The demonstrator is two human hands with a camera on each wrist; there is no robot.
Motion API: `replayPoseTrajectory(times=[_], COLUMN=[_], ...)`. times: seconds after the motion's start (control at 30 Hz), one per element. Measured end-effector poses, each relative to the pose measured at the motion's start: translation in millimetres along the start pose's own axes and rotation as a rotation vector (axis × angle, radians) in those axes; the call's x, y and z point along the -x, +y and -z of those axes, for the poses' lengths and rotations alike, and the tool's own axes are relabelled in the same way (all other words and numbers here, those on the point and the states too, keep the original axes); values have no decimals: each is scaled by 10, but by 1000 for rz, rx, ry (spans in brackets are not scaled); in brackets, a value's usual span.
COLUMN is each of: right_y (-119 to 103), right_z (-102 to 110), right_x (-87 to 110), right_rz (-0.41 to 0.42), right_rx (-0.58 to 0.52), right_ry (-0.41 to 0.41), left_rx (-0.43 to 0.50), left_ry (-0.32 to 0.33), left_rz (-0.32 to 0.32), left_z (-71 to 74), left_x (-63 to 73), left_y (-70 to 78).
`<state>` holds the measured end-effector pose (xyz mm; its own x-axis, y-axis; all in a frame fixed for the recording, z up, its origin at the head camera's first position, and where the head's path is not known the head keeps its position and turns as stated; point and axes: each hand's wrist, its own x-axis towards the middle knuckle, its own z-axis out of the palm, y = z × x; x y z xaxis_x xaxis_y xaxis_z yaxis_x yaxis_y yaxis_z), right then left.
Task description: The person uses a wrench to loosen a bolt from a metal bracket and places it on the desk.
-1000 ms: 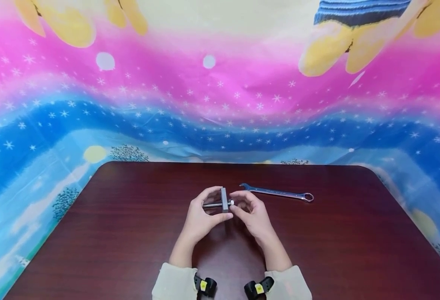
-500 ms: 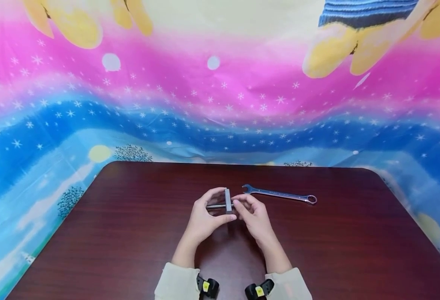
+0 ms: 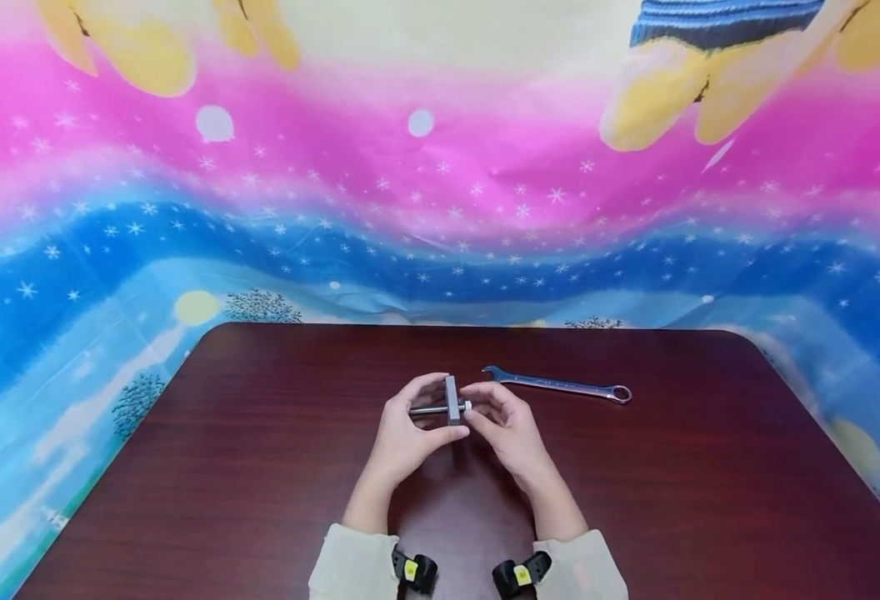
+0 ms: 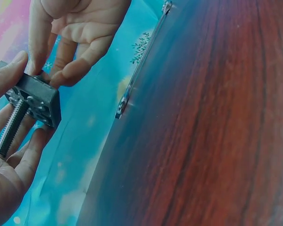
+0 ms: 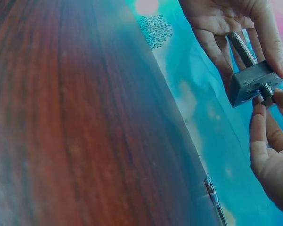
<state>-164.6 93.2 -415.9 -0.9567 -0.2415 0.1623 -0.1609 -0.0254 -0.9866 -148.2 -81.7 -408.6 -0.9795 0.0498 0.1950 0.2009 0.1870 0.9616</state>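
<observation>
My left hand (image 3: 402, 427) grips a small grey metal block (image 3: 452, 402) by its edges, thumb at the near side and fingers at the far side. Through the block runs a threaded bolt (image 4: 13, 128), its long shank pointing back toward the left palm. On the block's right side the bolt head (image 3: 467, 406) stands a little way out, with a short stretch of thread showing in the right wrist view. The thumb and fingertips of my right hand (image 5: 273, 162) pinch the bolt at its head, partly covering it. Several holes show in the block's face in the left wrist view.
A combination wrench (image 3: 560, 385) lies on the dark red-brown wooden table (image 3: 222, 467), just beyond and right of the hands. Behind the table's far edge hangs a colourful printed cloth (image 3: 380, 208).
The right fingers covered the bolt head half a second ago; now it shows again between them. The left hand keeps its hold on the block. The head view has shifted slightly.
</observation>
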Motion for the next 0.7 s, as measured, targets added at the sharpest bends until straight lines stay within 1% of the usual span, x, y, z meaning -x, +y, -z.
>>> replayPoseTrajectory(times=[0.1, 0.2, 0.27, 0.33, 0.43, 0.5, 0.53, 0.6, 0.7], right_y=[-17, -47, -53, -56, -48, -47, -50, -56, -70], right_z=[-1, -6, -22, -49, -94, -112, -117, -111, -82], right_x=[-3, 6, 4, 0, -16, -24, -23, -19, -7], right_rz=[-33, -67, -73, -75, -57, -43, -33, -11, 12], right_rx=[-11, -21, -22, -22, -20, -29, -31, -32, -23], right_ry=[-5, 18, 46, 93, 166, 191, 195, 176, 98], left_rx=[17, 32, 33, 31, 30, 28, 27, 22, 22], left_ry=[5, 2, -3, -6, -12, -15, -15, -10, 5], left_rz=[14, 11, 5, -2, -4, -9, -7, -13, -13], left_z=[4, -3, -6, -11, -15, -14, -12, -6, 6], left_x=[-1, -3, -2, -1, -5, -5, -7, -7, -3], left_y=[11, 29, 38, 39, 41, 42, 40, 36, 32])
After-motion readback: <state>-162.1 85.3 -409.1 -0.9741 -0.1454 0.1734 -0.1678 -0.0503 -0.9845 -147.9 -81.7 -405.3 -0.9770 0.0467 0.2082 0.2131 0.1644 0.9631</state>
